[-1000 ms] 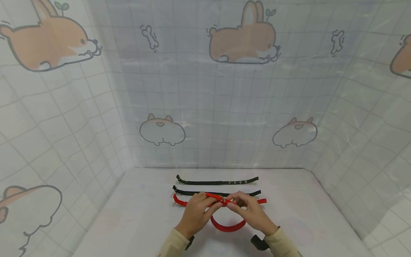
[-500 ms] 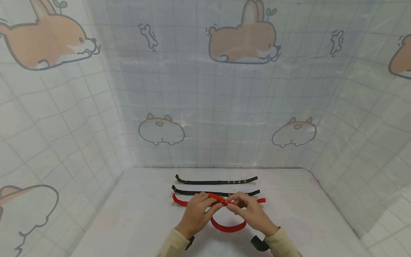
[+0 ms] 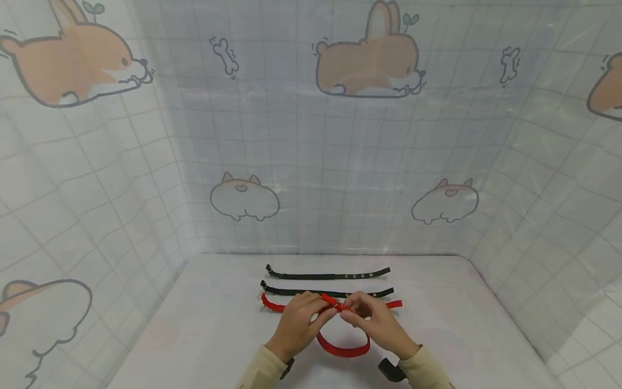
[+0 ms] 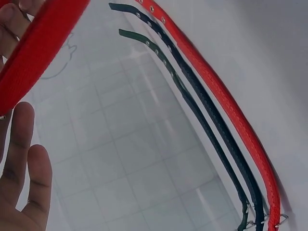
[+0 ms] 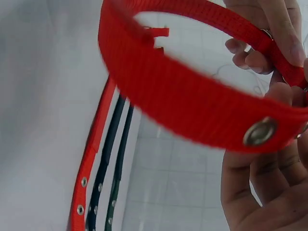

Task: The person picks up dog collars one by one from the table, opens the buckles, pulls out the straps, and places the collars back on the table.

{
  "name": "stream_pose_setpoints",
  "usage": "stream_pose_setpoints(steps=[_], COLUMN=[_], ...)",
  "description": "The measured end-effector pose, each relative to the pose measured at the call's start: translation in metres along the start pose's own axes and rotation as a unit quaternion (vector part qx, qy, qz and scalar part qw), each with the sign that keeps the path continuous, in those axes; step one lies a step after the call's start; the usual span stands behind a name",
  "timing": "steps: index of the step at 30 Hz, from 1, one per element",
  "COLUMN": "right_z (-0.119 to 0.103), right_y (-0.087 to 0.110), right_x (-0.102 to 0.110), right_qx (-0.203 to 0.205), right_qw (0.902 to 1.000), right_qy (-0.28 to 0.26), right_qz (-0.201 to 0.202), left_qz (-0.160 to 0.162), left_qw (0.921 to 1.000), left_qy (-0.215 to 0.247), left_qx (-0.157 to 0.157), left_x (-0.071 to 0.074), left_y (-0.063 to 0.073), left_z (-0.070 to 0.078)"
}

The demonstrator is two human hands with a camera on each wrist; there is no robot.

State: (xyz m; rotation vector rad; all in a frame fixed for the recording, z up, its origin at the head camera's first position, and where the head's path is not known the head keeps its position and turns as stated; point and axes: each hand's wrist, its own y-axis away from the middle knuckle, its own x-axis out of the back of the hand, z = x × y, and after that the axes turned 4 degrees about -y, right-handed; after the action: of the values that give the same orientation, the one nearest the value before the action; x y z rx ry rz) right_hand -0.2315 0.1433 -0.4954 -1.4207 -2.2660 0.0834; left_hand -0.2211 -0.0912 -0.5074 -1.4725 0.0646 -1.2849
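Note:
Above the table, both hands pinch a red collar (image 3: pixel 344 352), bent into a loop that hangs below them. My left hand (image 3: pixel 295 327) grips its left end near a small metal part, fingertips close to those of the right. Opposite it, my right hand (image 3: pixel 381 324) pinches the other end between thumb and fingers. The right wrist view shows metal eyelets (image 5: pixel 260 131) in the held red strap, near the right fingers. How the two ends join is largely hidden by the fingertips. A second red collar (image 3: pixel 272 306) lies stretched out behind the hands, partly covered by them.
Beyond the red collar lie a black collar (image 3: pixel 301 292) and a dark green one (image 3: pixel 311 276), roughly parallel, buckles to the left. They rest on a white table (image 3: pixel 209 324). Gridded curtain walls (image 3: pixel 340 140) with cartoon dogs rise at the back and both sides.
The hanging loop has shifted slightly left and down. My right fingertips have moved a little left, closer to the left ones. The collars on the table lie as before.

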Motion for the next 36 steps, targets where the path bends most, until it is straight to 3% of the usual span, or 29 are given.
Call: stream_pose_setpoints(steps=[9,16,27,36], right_z=[0.002,0.003,0.007,0.009], right_y=[0.004,0.002,0.006,0.005], right_x=[0.001,-0.007,-0.001,-0.009], right_qx=[-0.022,-0.015,-0.012,-0.010], right_qw=[0.9994,0.9994,0.9999,0.9988], right_qy=[0.007,0.018,-0.004,0.025], right_qz=[-0.026,0.024,-0.003,0.042], left_qz=[0.006,0.020,0.005,0.022], left_qw=[0.9997,0.9997,0.9995,0.9995], left_qy=[-0.017,-0.013,-0.028,-0.019], left_qx=[0.017,-0.003,0.015,-0.010], left_x=[0.002,0.000,0.002,0.000], left_y=[0.006,0.006,0.008,0.008], left_z=[-0.004,0.000,-0.001,0.001])
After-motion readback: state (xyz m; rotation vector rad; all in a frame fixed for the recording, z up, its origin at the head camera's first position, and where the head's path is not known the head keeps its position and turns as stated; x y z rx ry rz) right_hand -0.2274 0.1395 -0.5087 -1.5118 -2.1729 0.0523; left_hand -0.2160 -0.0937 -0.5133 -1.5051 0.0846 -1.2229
